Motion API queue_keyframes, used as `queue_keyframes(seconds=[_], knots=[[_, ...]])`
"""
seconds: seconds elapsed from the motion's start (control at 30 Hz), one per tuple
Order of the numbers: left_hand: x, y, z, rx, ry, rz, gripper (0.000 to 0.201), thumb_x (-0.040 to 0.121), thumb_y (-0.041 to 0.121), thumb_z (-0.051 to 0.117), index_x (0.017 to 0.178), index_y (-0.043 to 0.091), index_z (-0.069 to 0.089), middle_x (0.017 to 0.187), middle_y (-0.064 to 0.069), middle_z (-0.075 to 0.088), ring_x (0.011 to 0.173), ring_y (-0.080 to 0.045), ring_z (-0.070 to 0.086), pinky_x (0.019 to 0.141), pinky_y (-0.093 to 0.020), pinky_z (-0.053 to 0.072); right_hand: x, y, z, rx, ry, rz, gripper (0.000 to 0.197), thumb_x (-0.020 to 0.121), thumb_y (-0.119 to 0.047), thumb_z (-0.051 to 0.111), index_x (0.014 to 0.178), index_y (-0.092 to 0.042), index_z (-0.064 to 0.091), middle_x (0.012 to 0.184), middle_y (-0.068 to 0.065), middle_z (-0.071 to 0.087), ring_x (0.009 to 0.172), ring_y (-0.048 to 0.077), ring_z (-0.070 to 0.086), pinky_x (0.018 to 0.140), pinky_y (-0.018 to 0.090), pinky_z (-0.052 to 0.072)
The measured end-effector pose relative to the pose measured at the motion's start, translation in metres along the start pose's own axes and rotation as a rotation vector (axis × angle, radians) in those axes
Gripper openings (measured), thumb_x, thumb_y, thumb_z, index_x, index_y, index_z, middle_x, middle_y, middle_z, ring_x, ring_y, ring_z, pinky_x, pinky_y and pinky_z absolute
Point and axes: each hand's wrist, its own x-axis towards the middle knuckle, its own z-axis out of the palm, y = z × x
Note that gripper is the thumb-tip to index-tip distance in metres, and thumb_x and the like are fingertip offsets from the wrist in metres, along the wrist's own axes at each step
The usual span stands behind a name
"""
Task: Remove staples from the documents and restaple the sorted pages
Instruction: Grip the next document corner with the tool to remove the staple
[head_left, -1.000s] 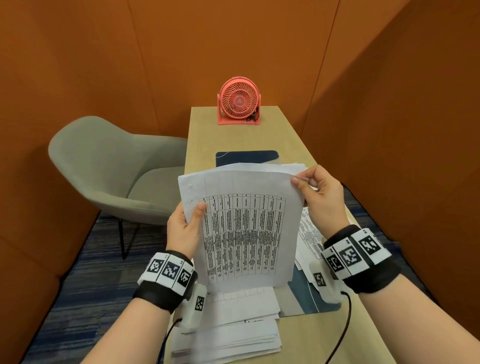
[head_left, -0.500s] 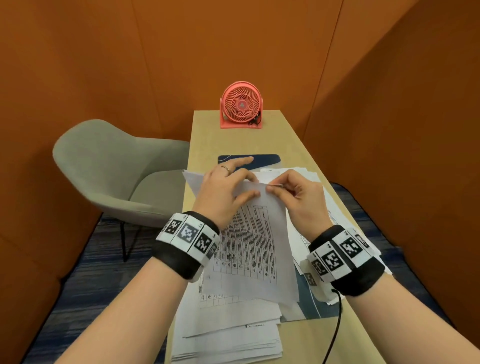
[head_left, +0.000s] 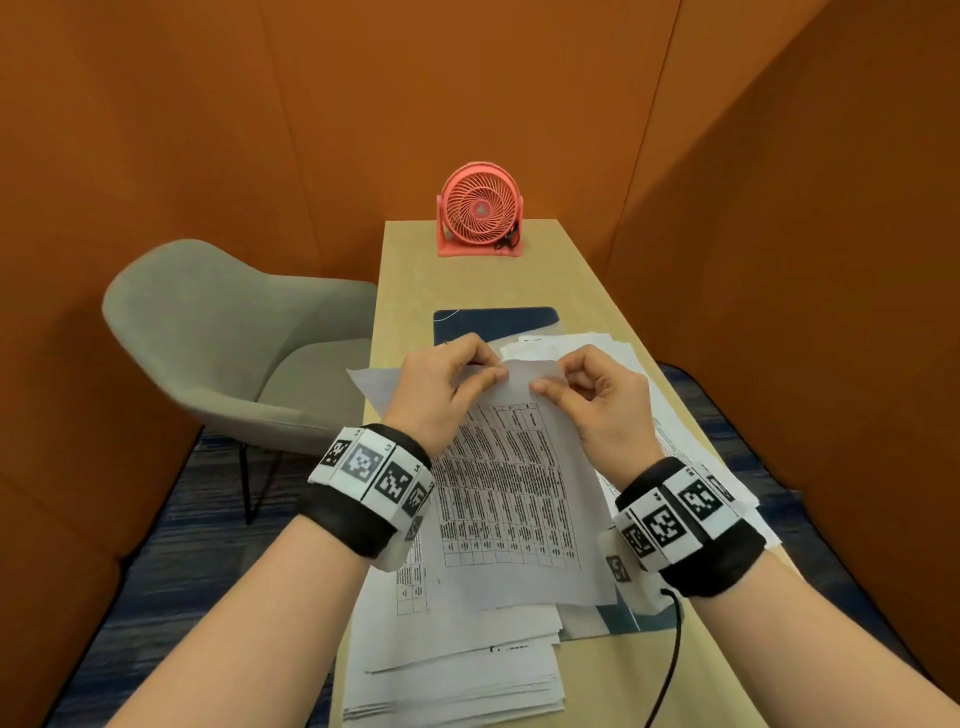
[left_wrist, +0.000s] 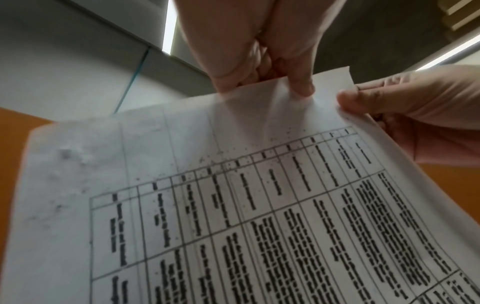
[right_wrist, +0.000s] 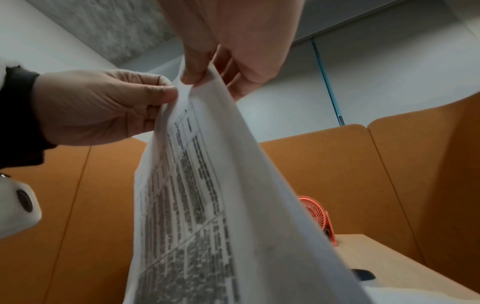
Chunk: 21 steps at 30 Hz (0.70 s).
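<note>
Both hands are up at the top edge of the sheet (head_left: 511, 483), centre of the head view. Left hand (head_left: 447, 387) pinches that edge between thumb and curled fingers; in the left wrist view the fingers (left_wrist: 298, 82) bite right down on the paper's upper margin. Right hand (head_left: 597, 400) pinches the same edge just beside it, thumb on top, at the sheet's corner; from the right wrist view the two hands nearly touch at upper centre. The sheet is a printed table, lifted at its far end and sloping down toward the lower frame. No staple can be made out between the fingertips.

Under it, more papers (head_left: 457, 670) lie stacked at the lower centre of the desk (head_left: 415, 270), and others (head_left: 587, 345) fan out to the right behind the right hand. A dark mat (head_left: 493, 319) shows above the hands. A pink fan (head_left: 480, 215) stands at the desk's far end, upper centre. A grey chair (head_left: 223, 332) sits at the left.
</note>
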Motion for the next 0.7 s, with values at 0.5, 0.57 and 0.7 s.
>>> queue_keyframes(seconds=[0.5,0.57,0.7], knots=[[-0.003,0.01,0.009,-0.241,0.048,-0.118,0.018,0.083,0.006,0.066,0.08,0.023,0.067,0.08,0.019,0.065,0.079,0.01,0.059,0.075,-0.005,0.042,-0.002,-0.004,0.001,0.471,0.109,0.306,0.019,0.078,0.004,0.066,0.075,-0.009,0.053,0.06,0.003,0.067,0.055,0.018,0.063,0.053,0.031,0.054],[-0.002,0.012,0.008,-0.239,0.016,-0.159,0.015,0.083,0.009,0.066,0.078,0.023,0.067,0.077,0.019,0.064,0.076,0.011,0.058,0.073,-0.005,0.043,-0.002,-0.003,0.001,0.464,0.113,0.316,0.018,0.077,0.002,0.067,0.075,-0.01,0.054,0.06,0.003,0.067,0.056,0.019,0.063,0.053,0.031,0.054],[0.002,0.015,0.005,-0.224,0.022,-0.204,0.008,0.081,0.01,0.069,0.078,0.017,0.07,0.073,0.018,0.063,0.069,0.012,0.058,0.068,-0.004,0.043,-0.003,-0.006,0.002,0.446,0.097,0.297,0.015,0.078,0.003,0.067,0.079,-0.009,0.058,0.061,0.0,0.068,0.056,0.015,0.063,0.053,0.027,0.055]])
